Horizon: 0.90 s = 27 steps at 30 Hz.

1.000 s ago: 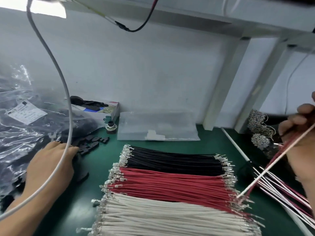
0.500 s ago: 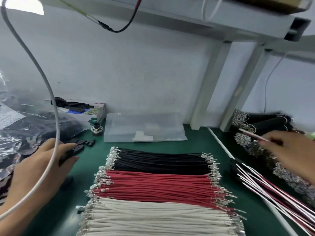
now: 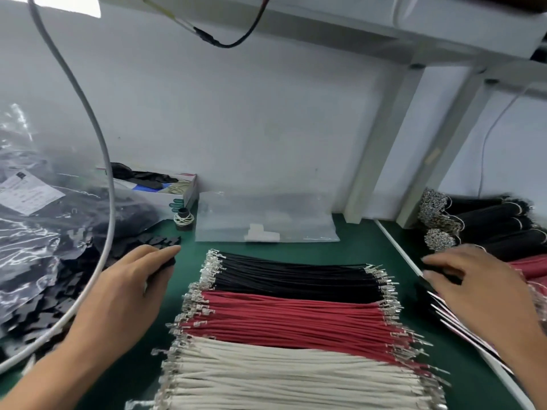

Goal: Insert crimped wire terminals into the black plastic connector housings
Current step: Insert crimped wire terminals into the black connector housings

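While the left hand (image 3: 124,291) curls its fingers round a small black plastic connector housing (image 3: 165,263) beside the loose housings pile (image 3: 157,242), the right hand (image 3: 476,288) pinches a dark piece, blurred, near white wires (image 3: 453,318); black, red and white crimped wire rows (image 3: 296,315) lie between them on green mat (image 3: 355,247)

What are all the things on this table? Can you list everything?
black wires: one row, black, mat centre, farthest
red wires: one row, red, middle
white wires: one row, white, nearest
housings: loose pile, black, mat left
big bag: one, clear, far left
flat bag: one, clear, by wall
box: one, white, left of flat bag
bundles: several, black, far right
cable: one, grey, hanging left
left hand: on housings
right hand: over right-side wires; grip unclear
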Each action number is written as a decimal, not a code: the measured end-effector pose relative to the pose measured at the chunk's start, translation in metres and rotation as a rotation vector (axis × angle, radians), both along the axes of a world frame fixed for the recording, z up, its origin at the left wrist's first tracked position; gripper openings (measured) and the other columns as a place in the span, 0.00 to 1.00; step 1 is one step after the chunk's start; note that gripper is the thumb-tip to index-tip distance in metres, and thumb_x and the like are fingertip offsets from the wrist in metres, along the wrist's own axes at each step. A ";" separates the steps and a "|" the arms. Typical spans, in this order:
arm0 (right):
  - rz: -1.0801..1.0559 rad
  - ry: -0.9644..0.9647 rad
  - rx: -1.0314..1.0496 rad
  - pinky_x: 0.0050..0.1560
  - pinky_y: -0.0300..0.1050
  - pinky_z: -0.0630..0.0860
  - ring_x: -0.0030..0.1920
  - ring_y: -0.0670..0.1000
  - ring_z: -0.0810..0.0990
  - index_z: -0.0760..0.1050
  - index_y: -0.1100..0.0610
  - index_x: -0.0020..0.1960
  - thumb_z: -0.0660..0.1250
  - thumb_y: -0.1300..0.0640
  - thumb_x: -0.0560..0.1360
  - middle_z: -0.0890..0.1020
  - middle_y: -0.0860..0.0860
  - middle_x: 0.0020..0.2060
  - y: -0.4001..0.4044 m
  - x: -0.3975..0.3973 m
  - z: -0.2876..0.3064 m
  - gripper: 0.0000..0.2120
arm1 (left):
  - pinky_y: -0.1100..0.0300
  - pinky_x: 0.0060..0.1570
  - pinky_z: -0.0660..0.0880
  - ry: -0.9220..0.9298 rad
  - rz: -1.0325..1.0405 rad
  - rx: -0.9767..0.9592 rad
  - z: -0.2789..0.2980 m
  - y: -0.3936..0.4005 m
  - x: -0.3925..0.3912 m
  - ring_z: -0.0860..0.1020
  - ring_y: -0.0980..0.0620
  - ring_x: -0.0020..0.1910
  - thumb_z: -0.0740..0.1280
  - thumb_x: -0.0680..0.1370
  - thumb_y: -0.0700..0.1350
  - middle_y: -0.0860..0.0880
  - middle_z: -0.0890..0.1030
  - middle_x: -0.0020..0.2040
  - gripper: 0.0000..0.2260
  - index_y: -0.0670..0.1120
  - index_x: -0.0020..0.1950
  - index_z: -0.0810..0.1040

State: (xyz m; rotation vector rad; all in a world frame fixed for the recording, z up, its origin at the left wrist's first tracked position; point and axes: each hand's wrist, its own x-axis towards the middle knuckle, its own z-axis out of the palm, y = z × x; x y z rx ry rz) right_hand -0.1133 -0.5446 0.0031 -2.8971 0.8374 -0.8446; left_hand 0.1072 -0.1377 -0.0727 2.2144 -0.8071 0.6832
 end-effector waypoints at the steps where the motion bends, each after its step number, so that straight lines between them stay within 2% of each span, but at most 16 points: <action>1: 0.131 -0.055 0.033 0.45 0.39 0.72 0.45 0.41 0.77 0.84 0.42 0.47 0.73 0.49 0.71 0.78 0.37 0.44 0.023 0.017 0.005 0.06 | 0.63 0.39 0.73 0.008 0.009 0.000 0.000 -0.001 -0.001 0.77 0.55 0.36 0.74 0.75 0.36 0.53 0.83 0.50 0.16 0.44 0.62 0.84; 3: 0.357 -0.076 0.161 0.47 0.39 0.72 0.46 0.39 0.77 0.84 0.42 0.47 0.72 0.48 0.73 0.79 0.37 0.44 0.066 0.055 0.008 0.04 | 0.59 0.40 0.74 0.031 0.026 -0.013 0.000 -0.001 0.000 0.78 0.52 0.37 0.76 0.73 0.34 0.50 0.85 0.50 0.16 0.43 0.60 0.85; 6: 0.535 0.054 0.320 0.49 0.41 0.74 0.45 0.40 0.77 0.85 0.43 0.51 0.72 0.49 0.76 0.79 0.39 0.42 0.120 0.114 0.001 0.05 | 0.74 0.44 0.71 0.054 0.011 -0.020 0.000 0.001 -0.001 0.78 0.59 0.36 0.76 0.73 0.34 0.54 0.83 0.48 0.13 0.42 0.56 0.86; 7: 0.558 0.104 0.340 0.50 0.42 0.74 0.47 0.41 0.78 0.85 0.44 0.53 0.72 0.48 0.76 0.80 0.39 0.44 0.133 0.130 -0.004 0.07 | 0.76 0.44 0.70 0.061 0.008 -0.024 0.001 0.002 -0.003 0.78 0.60 0.37 0.76 0.74 0.34 0.55 0.82 0.48 0.12 0.43 0.56 0.86; 10: 0.569 0.250 0.279 0.53 0.43 0.74 0.56 0.46 0.80 0.82 0.45 0.60 0.70 0.45 0.77 0.84 0.42 0.53 0.156 0.160 -0.023 0.13 | 0.64 0.37 0.73 0.060 0.018 -0.034 0.001 0.003 -0.006 0.79 0.57 0.36 0.75 0.75 0.36 0.57 0.81 0.48 0.11 0.45 0.57 0.86; 12: 0.568 0.303 0.264 0.54 0.45 0.76 0.56 0.47 0.81 0.83 0.45 0.58 0.70 0.47 0.77 0.84 0.43 0.55 0.162 0.166 -0.032 0.11 | 0.60 0.35 0.72 0.053 0.019 -0.039 0.001 0.003 -0.007 0.79 0.54 0.35 0.75 0.75 0.37 0.56 0.81 0.47 0.11 0.45 0.57 0.86; 16: 0.539 0.223 0.236 0.45 0.42 0.71 0.50 0.45 0.81 0.84 0.45 0.50 0.70 0.52 0.77 0.83 0.41 0.48 0.160 0.168 -0.038 0.05 | 0.61 0.36 0.73 0.062 0.023 -0.032 0.001 0.000 -0.007 0.80 0.52 0.34 0.76 0.74 0.36 0.56 0.83 0.47 0.14 0.45 0.59 0.86; 20: 0.565 0.240 0.292 0.45 0.43 0.71 0.48 0.43 0.77 0.82 0.44 0.52 0.69 0.47 0.77 0.78 0.39 0.45 0.160 0.170 -0.043 0.05 | 0.62 0.36 0.75 0.087 0.030 -0.020 0.001 -0.001 -0.009 0.80 0.52 0.34 0.78 0.73 0.37 0.57 0.83 0.47 0.13 0.46 0.56 0.86; 23: 0.569 0.205 0.295 0.44 0.42 0.70 0.46 0.43 0.77 0.83 0.44 0.48 0.70 0.47 0.77 0.78 0.40 0.44 0.159 0.171 -0.045 0.03 | 0.71 0.36 0.71 0.098 0.007 -0.030 0.001 -0.001 -0.009 0.79 0.58 0.35 0.77 0.74 0.37 0.58 0.82 0.47 0.11 0.47 0.54 0.87; 27: 0.602 0.074 0.167 0.44 0.41 0.70 0.46 0.44 0.80 0.84 0.46 0.53 0.67 0.50 0.80 0.83 0.41 0.47 0.150 0.166 -0.035 0.08 | 0.75 0.37 0.70 0.096 -0.026 -0.057 0.002 -0.002 -0.009 0.78 0.66 0.42 0.75 0.75 0.37 0.58 0.81 0.49 0.11 0.46 0.56 0.87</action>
